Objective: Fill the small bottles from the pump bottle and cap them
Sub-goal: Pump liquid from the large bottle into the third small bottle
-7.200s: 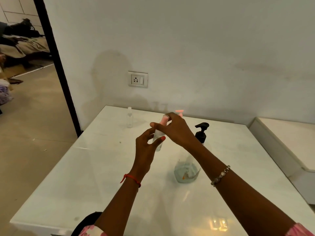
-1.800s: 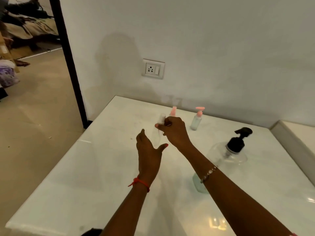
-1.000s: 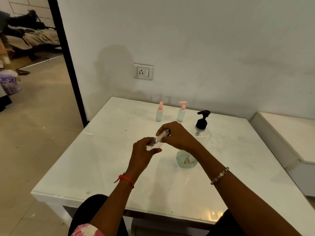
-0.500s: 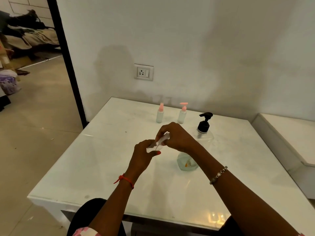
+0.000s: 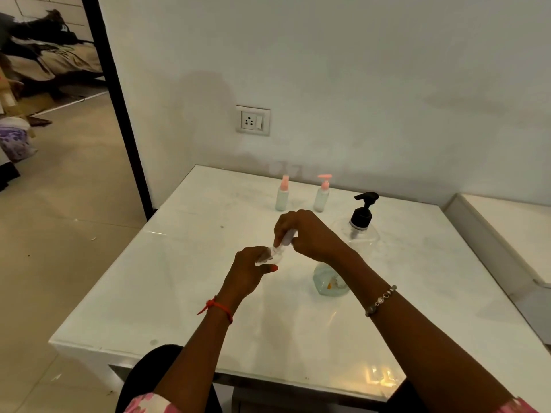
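While the left hand (image 5: 252,268) curls around one small clear bottle (image 5: 269,254) above the table (image 5: 179,278), the right hand (image 5: 311,234) pinches its white top (image 5: 287,237). Beyond stand two more: left pink-topped bottle (image 5: 282,198), right pink-topped bottle (image 5: 321,199). One pump bottle (image 5: 362,216) stands just right.

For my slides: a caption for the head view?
Left hand grips a small clear bottle, right hand pinches its top; two pink-capped bottles and the pump bottle stand behind.

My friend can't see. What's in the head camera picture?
The left hand holds a small clear bottle over a white table while the right hand grips its top. Two pink-topped bottles and a pump bottle stand behind.
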